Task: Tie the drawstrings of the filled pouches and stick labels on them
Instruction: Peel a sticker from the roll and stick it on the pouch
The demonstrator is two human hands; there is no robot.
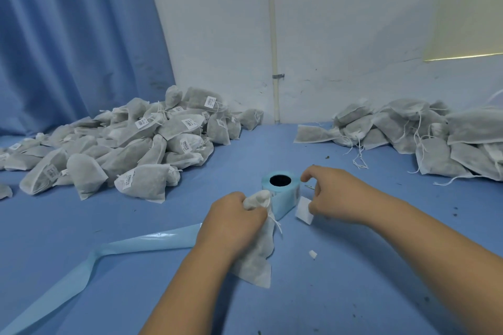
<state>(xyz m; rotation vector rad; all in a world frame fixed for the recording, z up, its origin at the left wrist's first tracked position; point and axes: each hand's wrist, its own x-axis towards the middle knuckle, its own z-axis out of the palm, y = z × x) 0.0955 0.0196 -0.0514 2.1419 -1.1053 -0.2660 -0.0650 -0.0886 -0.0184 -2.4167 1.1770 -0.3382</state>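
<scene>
Two hands work at the near middle of the table (353, 294). The fingers of the left hand (234, 217) curl tight round the neck of one filled pouch (258, 253), whose body trails toward six o'clock; its drawstring (277, 226) dangles beside the knuckles. The right hand (334, 196) pinches one white label (304, 211) by its upper edge, forefinger crooked above it.

Between the hands stands one pale-blue roll (283, 193), core hole up; the pouch's neck hides part of its near side. One bare backing strip (136, 243) runs from behind the left hand out to eight o'clock. One small white scrap (313, 254) lies at five o'clock from the roll.

There are two piles, too many pouches to count. The left pile (130, 144), at ten o'clock, shows barcode labels; the right pile (422, 139), at two o'clock, shows loose strings. Behind them are a blue curtain (68, 35), a white wall (353, 35) and one upright pipe (273, 35).
</scene>
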